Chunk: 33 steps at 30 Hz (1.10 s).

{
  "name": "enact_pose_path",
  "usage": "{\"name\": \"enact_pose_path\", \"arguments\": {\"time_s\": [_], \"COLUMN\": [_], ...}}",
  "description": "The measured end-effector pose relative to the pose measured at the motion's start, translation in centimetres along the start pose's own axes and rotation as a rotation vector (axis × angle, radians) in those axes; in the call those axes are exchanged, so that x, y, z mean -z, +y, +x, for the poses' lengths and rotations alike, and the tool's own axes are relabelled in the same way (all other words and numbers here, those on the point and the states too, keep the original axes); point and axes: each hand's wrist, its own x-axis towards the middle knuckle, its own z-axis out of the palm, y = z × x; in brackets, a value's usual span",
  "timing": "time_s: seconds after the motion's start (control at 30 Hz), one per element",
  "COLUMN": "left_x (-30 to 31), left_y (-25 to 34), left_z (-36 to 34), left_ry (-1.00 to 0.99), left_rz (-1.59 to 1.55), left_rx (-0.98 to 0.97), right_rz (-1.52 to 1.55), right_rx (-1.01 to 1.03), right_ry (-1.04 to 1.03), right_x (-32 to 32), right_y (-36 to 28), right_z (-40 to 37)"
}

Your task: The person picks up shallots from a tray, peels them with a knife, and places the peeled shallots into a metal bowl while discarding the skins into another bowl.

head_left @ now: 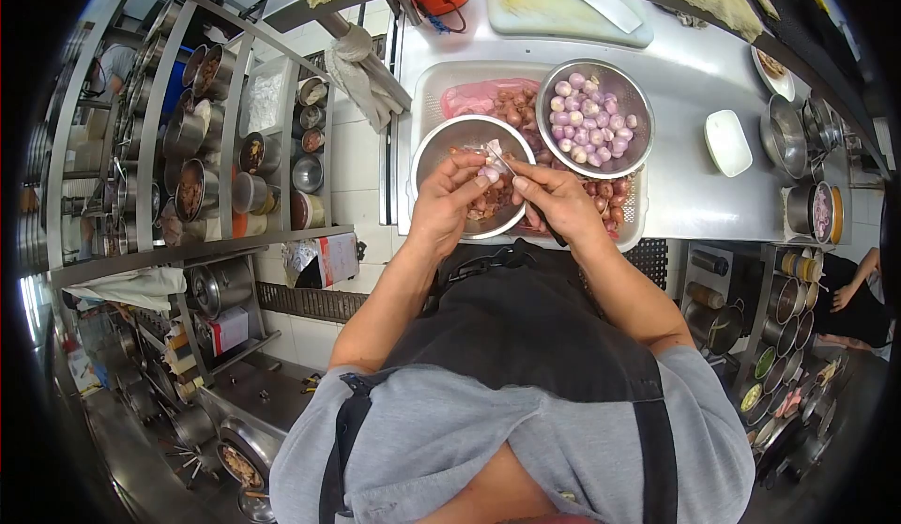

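Observation:
My left hand (449, 196) pinches a small pinkish shallot (489, 174) over a metal bowl (424, 149) that has peelings inside. Close beside it, my right hand (556, 203) is closed round a small knife (499, 157), its blade at the shallot. Behind my right hand, a perforated metal bowl (640, 102) holds many peeled shallots (589, 121). Both bowls rest on a pale plastic tray (432, 78) with unpeeled brown shallots (516, 106) and a pink plastic bag (474, 98) in it.
On the steel counter (690, 74) are a white cutting board (535, 13) with a large knife (608, 8), a white dish (728, 143) and stacked metal bowls (784, 136). A shelf rack (150, 139) with pots stands left. At the far right a person's arm (859, 275) shows.

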Motion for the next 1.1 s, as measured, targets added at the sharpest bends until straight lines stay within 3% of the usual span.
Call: {"name": "enact_pose_path", "arguments": {"time_s": [0.17, 0.43, 0.77, 0.93, 1.1], "left_x": [0.2, -0.4, -0.1, -0.1, -0.1], "left_y": [0.3, -0.1, -0.7, -0.2, 0.5], "left_z": [0.0, -0.1, -0.1, 0.0, -0.1], "left_ry": [-0.033, 0.102, 0.053, -0.016, -0.004], "left_rz": [0.006, 0.087, 0.172, -0.009, -0.061], "left_rx": [0.0, -0.011, -0.059, -0.068, 0.045], "right_rz": [0.028, -0.219, -0.2, 0.06, -0.087], "right_rx": [-0.023, 0.029, 0.008, -0.044, -0.042], "right_ry": [0.024, 0.016, 0.023, 0.029, 0.091], "right_x": [0.0, -0.6, -0.9, -0.2, -0.2], "right_y": [0.2, 0.2, 0.9, 0.4, 0.0], "right_z": [0.0, -0.3, -0.5, -0.4, -0.3]}}
